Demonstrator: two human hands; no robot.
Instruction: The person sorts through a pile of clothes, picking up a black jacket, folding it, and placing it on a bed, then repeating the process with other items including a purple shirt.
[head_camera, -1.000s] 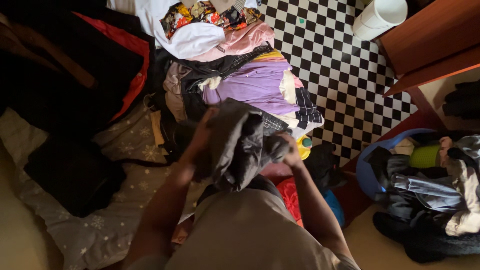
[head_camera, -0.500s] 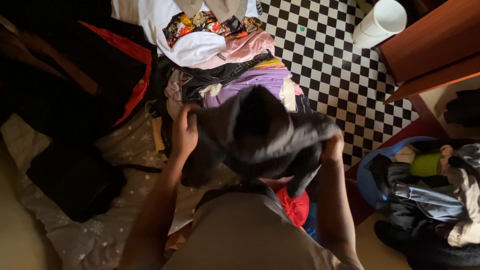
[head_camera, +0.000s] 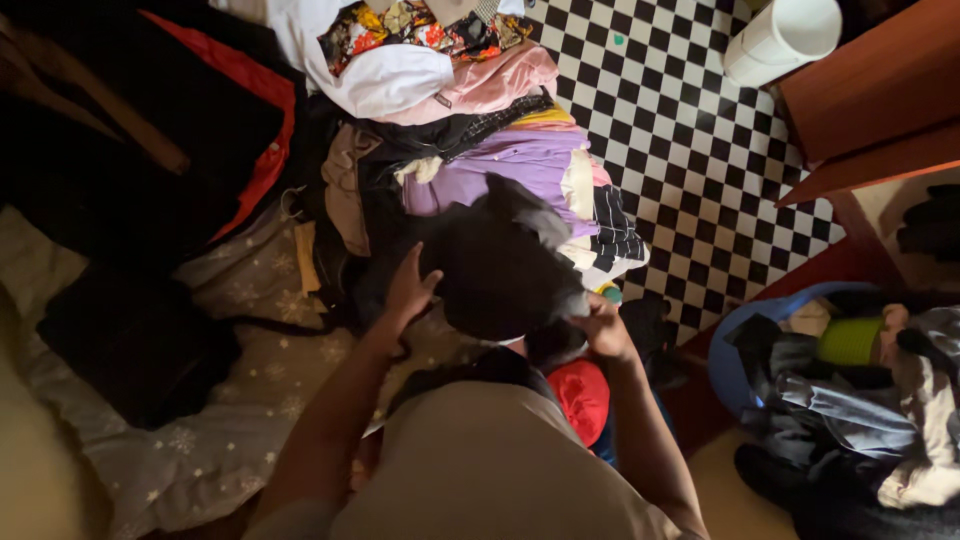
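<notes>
A dark grey garment (head_camera: 495, 265) lies spread over the near end of a heap of clothes (head_camera: 500, 160). My left hand (head_camera: 408, 290) rests on its left edge with the fingers spread. At the garment's lower right corner, my right hand (head_camera: 600, 325) pinches the cloth. Behind the garment lie a purple top (head_camera: 520, 165), a pink piece (head_camera: 490, 85) and a white one with a bright flowered print (head_camera: 400, 70).
A black-and-white checkered floor (head_camera: 690, 150) runs to the right of the heap. A white bucket (head_camera: 780, 40) stands by a wooden cabinet (head_camera: 880, 90). A blue basket (head_camera: 725, 350) full of clothes sits at the right. Dark bags (head_camera: 130, 340) lie on a starred grey sheet (head_camera: 230, 420).
The dark garment went from bunched in both hands, to held up spread wide, to laid down on the heap. My left hand has let go and lies flat on it.
</notes>
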